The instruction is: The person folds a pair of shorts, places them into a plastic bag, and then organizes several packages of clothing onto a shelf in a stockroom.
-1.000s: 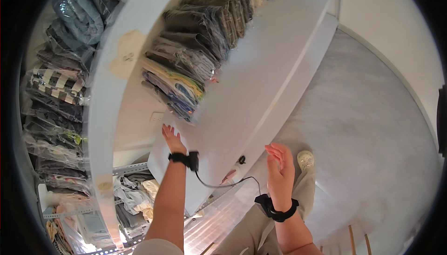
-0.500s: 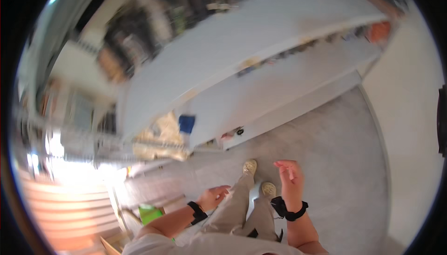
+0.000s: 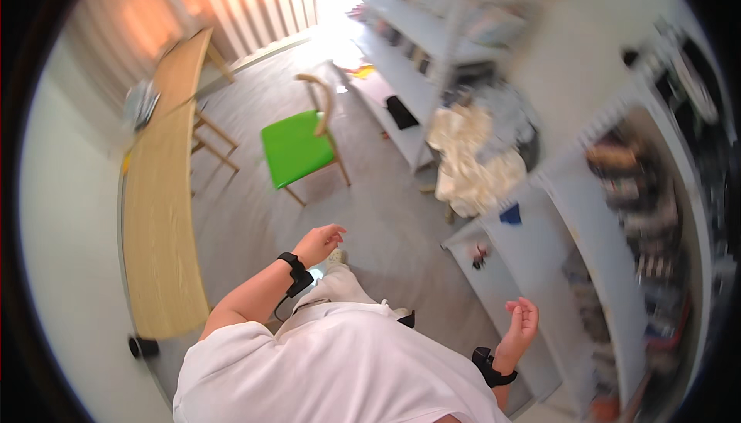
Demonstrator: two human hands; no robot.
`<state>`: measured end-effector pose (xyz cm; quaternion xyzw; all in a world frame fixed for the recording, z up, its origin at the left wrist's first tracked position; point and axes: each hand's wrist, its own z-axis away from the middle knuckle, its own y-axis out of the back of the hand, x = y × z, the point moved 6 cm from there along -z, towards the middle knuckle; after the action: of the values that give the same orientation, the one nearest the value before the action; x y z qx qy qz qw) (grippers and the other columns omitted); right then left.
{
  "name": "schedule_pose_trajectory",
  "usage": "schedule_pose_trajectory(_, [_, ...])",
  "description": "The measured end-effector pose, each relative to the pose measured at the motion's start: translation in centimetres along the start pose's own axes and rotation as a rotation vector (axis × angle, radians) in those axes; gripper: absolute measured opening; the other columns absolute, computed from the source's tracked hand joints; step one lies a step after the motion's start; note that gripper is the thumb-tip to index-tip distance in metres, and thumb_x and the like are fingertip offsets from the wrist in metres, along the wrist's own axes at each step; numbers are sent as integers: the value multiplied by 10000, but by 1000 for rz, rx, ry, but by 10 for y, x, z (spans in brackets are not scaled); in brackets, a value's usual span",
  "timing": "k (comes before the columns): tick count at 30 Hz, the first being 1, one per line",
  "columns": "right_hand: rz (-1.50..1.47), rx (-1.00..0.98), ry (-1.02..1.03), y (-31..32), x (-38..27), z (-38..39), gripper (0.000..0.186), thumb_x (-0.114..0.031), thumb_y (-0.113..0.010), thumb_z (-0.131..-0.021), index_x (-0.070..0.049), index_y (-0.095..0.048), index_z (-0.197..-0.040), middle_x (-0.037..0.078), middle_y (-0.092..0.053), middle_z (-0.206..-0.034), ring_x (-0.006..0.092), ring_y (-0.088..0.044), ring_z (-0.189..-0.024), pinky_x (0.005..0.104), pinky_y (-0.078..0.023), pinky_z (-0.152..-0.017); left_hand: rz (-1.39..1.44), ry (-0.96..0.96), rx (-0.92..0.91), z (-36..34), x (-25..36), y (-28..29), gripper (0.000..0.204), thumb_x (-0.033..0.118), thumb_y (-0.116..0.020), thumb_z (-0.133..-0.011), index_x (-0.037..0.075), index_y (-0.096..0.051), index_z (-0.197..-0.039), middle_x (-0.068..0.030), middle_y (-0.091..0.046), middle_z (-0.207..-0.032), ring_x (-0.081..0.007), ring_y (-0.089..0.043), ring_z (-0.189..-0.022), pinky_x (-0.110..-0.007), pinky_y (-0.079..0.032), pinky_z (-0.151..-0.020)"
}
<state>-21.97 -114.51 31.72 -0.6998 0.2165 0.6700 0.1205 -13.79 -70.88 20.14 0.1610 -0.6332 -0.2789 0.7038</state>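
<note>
My left hand (image 3: 319, 245) hangs in front of my body with loosely bent fingers, and holds nothing. Over the lower shelf boards on the right is my right hand (image 3: 520, 328), palm partly turned up, its fingers slightly curled and nothing in them. Both wrists wear black straps with a small dark unit. Beyond my left hand stands a chair (image 3: 297, 151) with a bright green seat and a wooden back. A bundle of cream cloth (image 3: 472, 157) lies heaped at the near end of the far shelf rack, out of reach of either hand.
A long wooden desk (image 3: 164, 222) runs along the left wall, with a plastic-wrapped stack (image 3: 142, 105) on it. Close on my right, a white shelf unit (image 3: 594, 245) holds rows of folded clothes. Another white rack (image 3: 413, 56) stands farther back by the bright window with striped curtains (image 3: 247, 6).
My view has swung left, bringing the desk and the whole green chair into sight; the shelves have shifted to the right side. Both hands remain free.
</note>
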Motion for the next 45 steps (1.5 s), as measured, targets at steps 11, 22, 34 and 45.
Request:
schedule_pose_trajectory(11, [-109, -716, 171, -390, -81, 1, 120, -33, -474, -910, 2, -553, -992, 69, -607, -897, 136, -572, -849, 248, -434, -799, 189, 378, 654, 141, -208, 171, 236, 49, -494, -852, 31, -556, -1078, -100, -640, -869, -192, -608, -799, -295, -481, -740])
schedule_pose_trajectory(22, [-208, -1356, 151, -693, -143, 82, 128, -16, -490, -897, 13, -558, -1002, 72, -615, -887, 118, -565, -847, 235, -425, -785, 285, 710, 1165, 224, -322, 223, 270, 12, -498, -843, 12, -535, -1110, -88, -617, -896, -167, -592, -814, -273, -475, -748])
schedule_pose_trajectory(34, [-550, -1593, -392, -930, -174, 144, 128, -39, -464, -892, -7, -538, -991, 58, -564, -825, 134, -541, -778, 256, -442, -758, 646, 748, 1433, 210, -347, 271, 270, 43, -490, -890, 4, -504, -1156, -90, -620, -907, -132, -588, -767, -256, -483, -702])
schedule_pose_trajectory(45, [-750, -1677, -396, -1074, -227, 233, 160, -68, -461, -902, -6, -520, -1037, 60, -562, -853, 137, -533, -817, 280, -437, -787, 648, 781, 1319, 206, -396, 393, 256, 78, -485, -898, -2, -518, -1139, -90, -610, -968, -132, -574, -858, -265, -459, -788])
